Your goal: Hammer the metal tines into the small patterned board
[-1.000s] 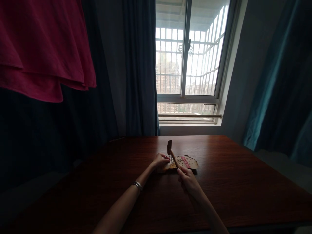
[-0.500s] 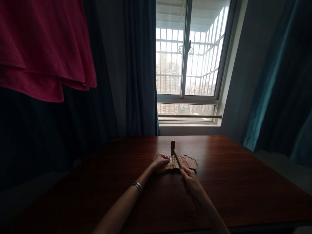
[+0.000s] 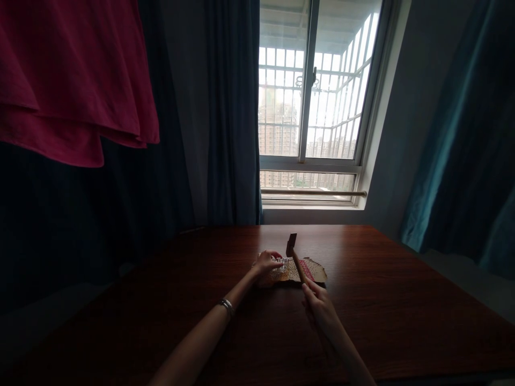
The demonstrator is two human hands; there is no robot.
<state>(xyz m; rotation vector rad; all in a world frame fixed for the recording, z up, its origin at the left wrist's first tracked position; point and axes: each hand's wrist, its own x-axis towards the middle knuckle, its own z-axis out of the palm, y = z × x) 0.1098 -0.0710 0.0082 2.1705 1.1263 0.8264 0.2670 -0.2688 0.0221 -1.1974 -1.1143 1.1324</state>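
Note:
A tan, ragged-edged board [image 3: 319,274] lies on the table, dotted all over with small dark marks and crossed by a pink-red band. Several thin nail-like pins [image 3: 286,262] stand upright on its left part. My left hand [image 3: 266,262] rests at the board's left end, fingers curled around the pins; what is between the fingertips is too small to make out. My right hand [image 3: 319,300] is closed on the wooden handle of a hammer [image 3: 292,245]. Its head is raised above the board, just right of the pins and apart from them.
The dark reddish wooden table [image 3: 374,300] spreads around the board. Behind it is a sliding window [image 3: 303,107] with bars outside. Blue curtains [image 3: 233,118] hang at both sides, and a pink cloth [image 3: 80,80] hangs at the upper left.
The hammer head has moved slightly right, away from the pins, and tilted, with my right hand shifting right and down. The fingers of my left hand have parted a little.

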